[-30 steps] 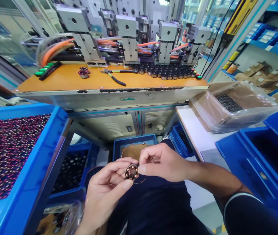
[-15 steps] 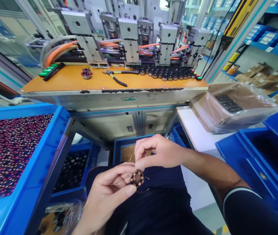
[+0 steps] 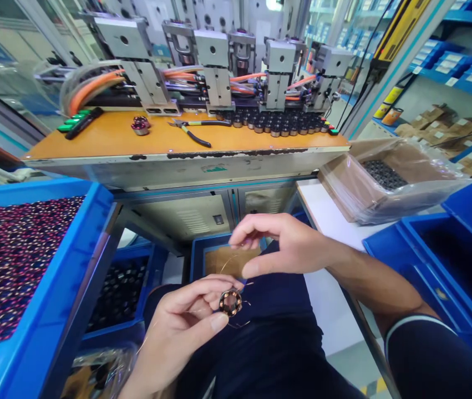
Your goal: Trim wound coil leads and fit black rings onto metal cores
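My left hand (image 3: pixel 192 321) pinches a small round motor stator (image 3: pixel 231 303) between thumb and fingers, above my lap. The stator is a ring with copper windings around its inside, and thin copper wires (image 3: pixel 244 303) stick out from its edge. Just above and to the right, my right hand (image 3: pixel 279 244) hovers apart from the stator. Its thumb and fingers are spread, with nothing visible between them. One fine wire (image 3: pixel 228 262) curves upward from near my left fingers.
An orange worktop (image 3: pixel 111 136) carries cutting pliers (image 3: pixel 194 130), two stators (image 3: pixel 140 125) and rows of dark cylindrical parts (image 3: pixel 281 122). A blue bin (image 3: pixel 98 194) of wound parts stands left. A plastic-lined carton (image 3: pixel 339 188) and blue bins (image 3: pixel 385 244) sit right.
My right hand has let go at the stator's upper edge and moved up and right, its fingers parting. The stator stays in my left hand. The view has shifted slightly.
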{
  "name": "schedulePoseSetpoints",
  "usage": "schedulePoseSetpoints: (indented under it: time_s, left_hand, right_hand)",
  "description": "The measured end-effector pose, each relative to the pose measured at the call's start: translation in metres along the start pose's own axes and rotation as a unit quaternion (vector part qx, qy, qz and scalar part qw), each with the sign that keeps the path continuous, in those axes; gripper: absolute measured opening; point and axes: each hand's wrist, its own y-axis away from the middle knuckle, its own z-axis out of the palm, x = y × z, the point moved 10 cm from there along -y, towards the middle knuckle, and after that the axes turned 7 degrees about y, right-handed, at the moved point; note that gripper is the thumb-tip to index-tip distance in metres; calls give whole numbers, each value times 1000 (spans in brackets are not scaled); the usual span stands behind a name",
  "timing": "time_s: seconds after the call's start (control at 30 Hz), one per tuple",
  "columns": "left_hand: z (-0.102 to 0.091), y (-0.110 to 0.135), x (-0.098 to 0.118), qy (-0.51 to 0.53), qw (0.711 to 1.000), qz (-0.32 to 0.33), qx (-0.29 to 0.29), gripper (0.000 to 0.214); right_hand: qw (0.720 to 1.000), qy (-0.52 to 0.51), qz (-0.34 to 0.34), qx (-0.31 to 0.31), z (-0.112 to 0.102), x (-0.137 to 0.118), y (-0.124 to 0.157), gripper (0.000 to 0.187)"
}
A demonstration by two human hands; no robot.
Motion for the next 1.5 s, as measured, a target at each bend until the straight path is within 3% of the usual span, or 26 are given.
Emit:
schedulePoseSetpoints:
  time_s: [0.1, 0.17, 0.23, 0.43, 0.6, 0.8, 0.97, 1.2, 1.37, 1.5]
  left_hand:
    - [3, 1, -3, -14, 1000, -24, -4, 26]
    - [4, 3, -4, -13, 999, -32, -6, 28]
    - [5, 5, -5, -4, 999, -36, -4, 30]
    - [0, 6, -1, -9, 1000, -15, 12, 27]
    - [-3, 3, 2, -5, 999, 22, 25, 29]
    - [-4, 3, 7, -41, 997, 52, 31, 25]
    - [-6, 6, 6, -45, 997, 39, 42, 26]
    - [-4, 5, 5, -14, 999, 40, 30, 26]
    - [-8, 4, 3, -19, 998, 38, 48, 27]
    - [-4, 3, 3, -20, 999, 32, 37, 25]
  right_hand:
    - [993, 29, -63, -93, 20, -19, -10, 21]
    - [986, 37, -65, -150, 33, -21, -13, 9]
    - [982, 54, -59, -170, 39, -20, -16, 11]
    - [984, 126, -42, -115, 29, -19, -13, 14]
    - [990, 111, 53, -71, 16, -5, -3, 14]
    - [982, 79, 123, -118, 22, 4, 3, 13]
    - [977, 111, 101, -151, 31, -3, 2, 6]
    - [983, 91, 81, -138, 31, -8, 5, 7]
    - [972, -23, 172, -157, 38, 14, 8, 16]
    - [962, -53, 210, -166, 43, 22, 8, 6]
